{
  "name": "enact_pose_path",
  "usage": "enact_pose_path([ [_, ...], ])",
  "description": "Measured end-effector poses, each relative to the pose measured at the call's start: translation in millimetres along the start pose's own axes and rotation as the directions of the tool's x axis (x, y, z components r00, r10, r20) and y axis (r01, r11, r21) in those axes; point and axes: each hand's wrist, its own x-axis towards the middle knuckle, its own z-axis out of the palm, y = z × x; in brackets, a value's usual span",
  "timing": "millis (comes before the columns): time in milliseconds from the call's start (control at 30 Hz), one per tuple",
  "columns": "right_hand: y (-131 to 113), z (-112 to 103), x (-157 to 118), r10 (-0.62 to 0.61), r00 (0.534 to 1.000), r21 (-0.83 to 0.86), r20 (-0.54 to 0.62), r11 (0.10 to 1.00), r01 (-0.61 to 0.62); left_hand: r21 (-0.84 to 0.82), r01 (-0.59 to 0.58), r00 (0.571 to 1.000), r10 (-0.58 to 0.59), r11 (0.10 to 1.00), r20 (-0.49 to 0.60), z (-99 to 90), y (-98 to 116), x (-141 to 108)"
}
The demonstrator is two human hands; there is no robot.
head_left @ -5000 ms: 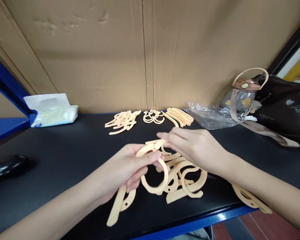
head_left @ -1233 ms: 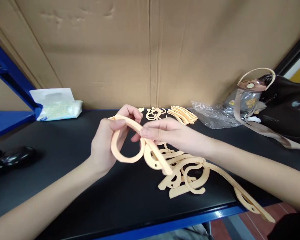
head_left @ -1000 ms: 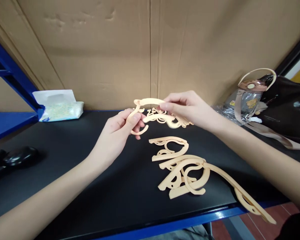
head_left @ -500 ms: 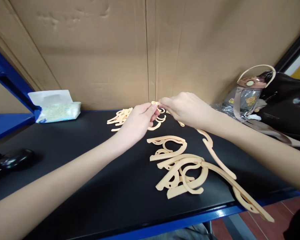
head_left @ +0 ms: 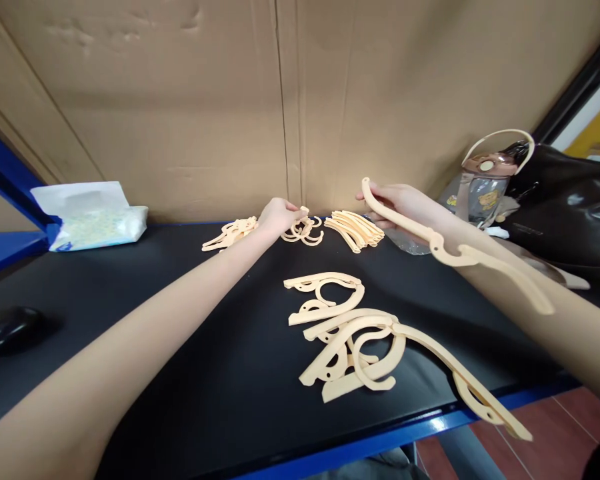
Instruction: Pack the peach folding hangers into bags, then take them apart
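My left hand (head_left: 279, 217) is at the back of the black table, fingertips pinched on a cream plastic hook (head_left: 305, 211) at the pile of loose hooks (head_left: 307, 233). Raised to the right, my right hand (head_left: 397, 200) grips a long, wavy cream hanger arm (head_left: 405, 225), which slants back over the forearm. Some of the right fingers are hidden behind it. Between the hands lies a stack of slim curved hanger arms (head_left: 355, 230). Left of the hooks is a heap of cream hanger pieces (head_left: 233, 232). Several assembled folding hangers (head_left: 355, 353) lie nearer, one with an arm swung out past the table edge.
A pack of tissues (head_left: 97, 223) stands at the back left, and a black computer mouse (head_left: 10, 330) sits at the left. To the right are a drinking bottle (head_left: 487, 187), a black bag (head_left: 565, 213) and clear plastic (head_left: 410, 241). Cardboard (head_left: 190, 120) walls off the back.
My hands have parted from the small piece they met at. The right hand has moved right, lifting the hanger arm; the left has dropped back to the hook pile. The view has shifted slightly.
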Motion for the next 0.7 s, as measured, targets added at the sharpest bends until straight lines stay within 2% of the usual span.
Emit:
enact_pose_path([
  [67, 0, 0, -6, 0.031, 1.000, 0.089, 0.003, 0.996, -0.032, 0.028, -0.008, 0.998, 0.010, 1.000, -0.059, 1.6, -5, -2],
  [133, 2, -2, -10, 0.056, 0.998, 0.165, -0.006, 0.985, -0.055, 0.022, -0.055, 0.995, 0.057, 0.998, -0.087, -1.0, -2, -15],
  [200, 5, -3, -12, 0.048, 0.999, 0.229, -0.025, 0.972, -0.041, -0.027, -0.103, 0.994, 0.102, 0.994, -0.040, -7.7, 6, -36],
  [233, 7, -3, -13, 0.035, 0.999, 0.250, -0.036, 0.968, -0.025, -0.082, -0.102, 0.994, 0.105, 0.991, 0.031, -12.3, 11, -48],
  [267, 10, -3, -14, 0.016, 0.999, 0.257, -0.049, 0.966, -0.003, -0.181, -0.074, 0.984, 0.101, 0.981, 0.147, -17.4, 16, -59],
  [300, 12, -1, -15, -0.010, 0.998, 0.255, -0.065, 0.967, 0.026, -0.366, 0.040, 0.938, 0.091, 0.930, 0.333, -23.1, 20, -70],
  [333, 15, 1, -16, -0.039, 0.996, 0.236, -0.082, 0.970, 0.057, -0.490, 0.184, 0.882, 0.076, 0.852, 0.465, -28.9, 24, -81],
  [367, 18, 3, -17, -0.072, 0.992, 0.196, -0.099, 0.977, 0.091, -0.569, 0.308, 0.838, 0.066, 0.763, 0.542, -34.8, 26, -90],
  [400, 20, 5, -17, -0.114, 0.987, 0.142, -0.112, 0.981, 0.130, -0.623, 0.395, 0.814, 0.057, 0.676, 0.578, -40.3, 28, -98],
  [467, 24, 9, -20, -0.209, 0.972, 0.007, -0.105, 0.978, 0.211, -0.679, 0.442, 0.827, 0.025, 0.586, 0.561, -49.7, 29, -109],
  [533, 26, 13, -23, -0.313, 0.948, -0.156, -0.057, 0.941, 0.301, -0.694, 0.397, 0.865, 0.007, 0.601, 0.501, -55.5, 27, -116],
  [600, 25, 18, -28, -0.417, 0.909, -0.351, -0.001, 0.851, 0.390, -0.670, 0.332, 0.892, 0.009, 0.664, 0.451, -57.3, 26, -119],
  [633, 23, 21, -30, -0.460, 0.888, -0.461, 0.030, 0.782, 0.420, -0.645, 0.313, 0.894, 0.013, 0.697, 0.447, -56.9, 26, -120],
  [700, 17, 29, -36, -0.520, 0.847, -0.678, 0.110, 0.583, 0.447, -0.584, 0.305, 0.878, 0.015, 0.752, 0.478, -54.2, 26, -123],
])
